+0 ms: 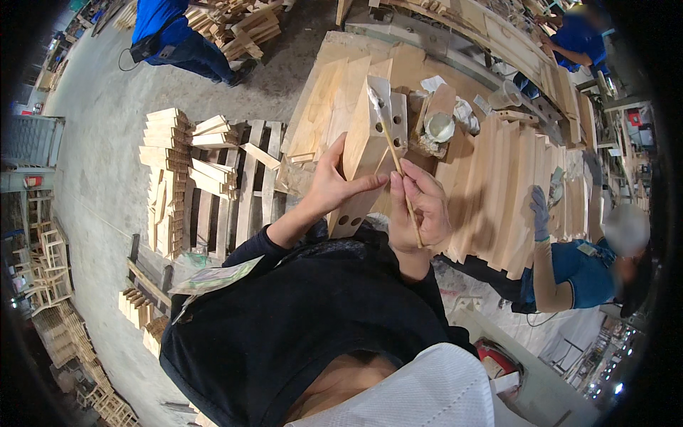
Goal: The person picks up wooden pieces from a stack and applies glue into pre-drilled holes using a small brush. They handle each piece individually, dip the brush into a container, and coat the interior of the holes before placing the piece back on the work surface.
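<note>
My right hand pinches a thin wooden stick whose far tip is coated in something white. The stick slants up and to the left, its tip over the far end of the wooden pieces, beside round drilled holes. Fingers and thumb of my left hand are wrapped round a pale wooden piece standing in front of me. More round holes show at its near end. Behind it are more pale boards on the table. Right of the stick's tip is a small round container of whitish paste.
A long row of boards fills the table's right side. A gloved co-worker stands beyond it. Stacked wood pieces sit on a slatted pallet to the left. Another person in blue is at the far left.
</note>
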Available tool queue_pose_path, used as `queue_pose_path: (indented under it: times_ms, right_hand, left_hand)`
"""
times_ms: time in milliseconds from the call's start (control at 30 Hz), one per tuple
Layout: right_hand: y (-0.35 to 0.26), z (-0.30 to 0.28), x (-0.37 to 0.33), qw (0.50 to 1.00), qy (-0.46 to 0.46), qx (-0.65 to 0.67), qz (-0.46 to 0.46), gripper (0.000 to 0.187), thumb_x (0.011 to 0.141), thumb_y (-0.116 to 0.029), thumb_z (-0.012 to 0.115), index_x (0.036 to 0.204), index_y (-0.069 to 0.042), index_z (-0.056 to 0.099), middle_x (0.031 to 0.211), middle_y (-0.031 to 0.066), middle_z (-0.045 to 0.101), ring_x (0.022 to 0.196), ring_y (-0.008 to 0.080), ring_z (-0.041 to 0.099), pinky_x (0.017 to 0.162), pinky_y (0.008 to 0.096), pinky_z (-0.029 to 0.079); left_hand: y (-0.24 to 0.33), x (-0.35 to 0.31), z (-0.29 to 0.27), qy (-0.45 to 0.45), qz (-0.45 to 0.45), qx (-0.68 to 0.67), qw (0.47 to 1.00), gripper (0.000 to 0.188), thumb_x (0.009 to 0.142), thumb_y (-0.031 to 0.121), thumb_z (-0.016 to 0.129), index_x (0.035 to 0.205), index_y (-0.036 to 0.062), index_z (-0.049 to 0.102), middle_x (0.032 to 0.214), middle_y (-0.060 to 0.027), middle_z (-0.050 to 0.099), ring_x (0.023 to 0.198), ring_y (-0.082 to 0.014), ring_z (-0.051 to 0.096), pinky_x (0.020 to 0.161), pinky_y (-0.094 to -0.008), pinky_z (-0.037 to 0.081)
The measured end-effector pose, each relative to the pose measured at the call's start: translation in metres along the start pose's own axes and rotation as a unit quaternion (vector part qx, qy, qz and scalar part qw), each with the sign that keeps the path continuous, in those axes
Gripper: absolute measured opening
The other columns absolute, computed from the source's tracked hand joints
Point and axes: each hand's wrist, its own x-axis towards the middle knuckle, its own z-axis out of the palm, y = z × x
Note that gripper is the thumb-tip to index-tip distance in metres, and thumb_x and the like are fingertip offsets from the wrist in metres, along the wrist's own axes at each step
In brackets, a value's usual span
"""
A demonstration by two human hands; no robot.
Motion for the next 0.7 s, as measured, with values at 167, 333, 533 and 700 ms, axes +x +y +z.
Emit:
queue_pose_path:
  times_ms: [167, 333, 533, 700]
  right_hand:
    - [-0.001, 0.006, -0.001, 1.0, -0.025, -0.001, -0.008, 0.019, 0.074, 0.004, 0.075, 0.087, -0.001, 0.06, 0.097, 0.0173, 0.069, 0.087, 0.0268, 0.067, 0.074, 0.0313, 0.055]
    - [-0.01, 0.007, 0.004, 0.997, -0.066, 0.015, 0.024, 0.012, 0.075, 0.004, 0.073, 0.081, -0.002, 0.063, 0.098, 0.0151, 0.069, 0.088, 0.0261, 0.067, 0.075, 0.0309, 0.054]
    - [-0.015, 0.009, 0.009, 0.994, -0.107, -0.009, -0.014, 0.011, 0.073, 0.007, 0.069, 0.074, -0.003, 0.066, 0.1, 0.0109, 0.07, 0.092, 0.026, 0.066, 0.078, 0.0318, 0.054]
    - [-0.014, 0.005, 0.016, 0.989, -0.15, 0.011, 0.006, 0.013, 0.072, 0.011, 0.065, 0.071, -0.002, 0.065, 0.098, 0.0124, 0.07, 0.096, 0.0264, 0.066, 0.079, 0.031, 0.054]
  left_hand:
    - [-0.001, -0.002, -0.001, 0.018, 0.018, -0.018, 1.0, 0.067, 0.07, 0.017, 0.083, 0.124, -0.001, 0.048, 0.109, -0.0098, 0.062, 0.098, -0.0151, 0.059, 0.086, -0.0294, 0.048]
    - [-0.005, -0.002, -0.006, 0.021, 0.021, -0.023, 0.999, 0.064, 0.07, 0.01, 0.079, 0.124, -0.0016, 0.048, 0.111, -0.0097, 0.061, 0.101, -0.0146, 0.058, 0.088, -0.0293, 0.047]
    - [-0.008, -0.002, -0.009, 0.041, 0.015, -0.042, 0.998, 0.062, 0.071, 0.008, 0.078, 0.124, -0.0027, 0.047, 0.11, -0.01, 0.061, 0.101, -0.0149, 0.058, 0.089, -0.0299, 0.047]
    - [-0.01, 0.01, -0.019, 0.048, -0.035, -0.066, 0.996, 0.062, 0.071, 0.009, 0.078, 0.124, -0.0001, 0.048, 0.109, -0.0093, 0.061, 0.098, -0.0161, 0.06, 0.084, -0.0297, 0.049]
